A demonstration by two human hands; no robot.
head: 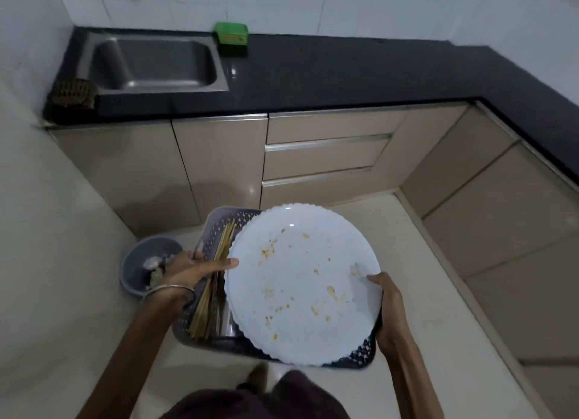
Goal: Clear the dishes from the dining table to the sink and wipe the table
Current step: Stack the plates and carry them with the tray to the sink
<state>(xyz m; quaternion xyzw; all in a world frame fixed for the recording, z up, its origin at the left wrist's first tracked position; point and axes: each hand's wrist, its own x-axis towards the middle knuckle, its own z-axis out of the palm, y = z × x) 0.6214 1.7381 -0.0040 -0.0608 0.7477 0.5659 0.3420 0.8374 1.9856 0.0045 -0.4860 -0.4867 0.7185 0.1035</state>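
Observation:
I carry a grey perforated tray point(216, 227) at waist height over the kitchen floor. On it lies a large white scalloped plate point(300, 287) smeared with food bits, beside a bundle of wooden sticks point(213, 281) and a steel vessel point(227, 320) partly hidden under the plate. My left hand point(191, 270) grips the tray's left edge, thumb on the plate rim. My right hand point(387, 306) holds the tray's right edge, thumb on the plate. The steel sink point(156, 64) sits empty in the black counter at upper left.
A grey bin point(138, 262) with scraps stands on the floor by my left hand. A green soap box point(231, 34) sits right of the sink, a dark woven mat point(73, 93) at its left. Beige cabinets line the L-shaped black counter point(344, 71). A wall runs along the left.

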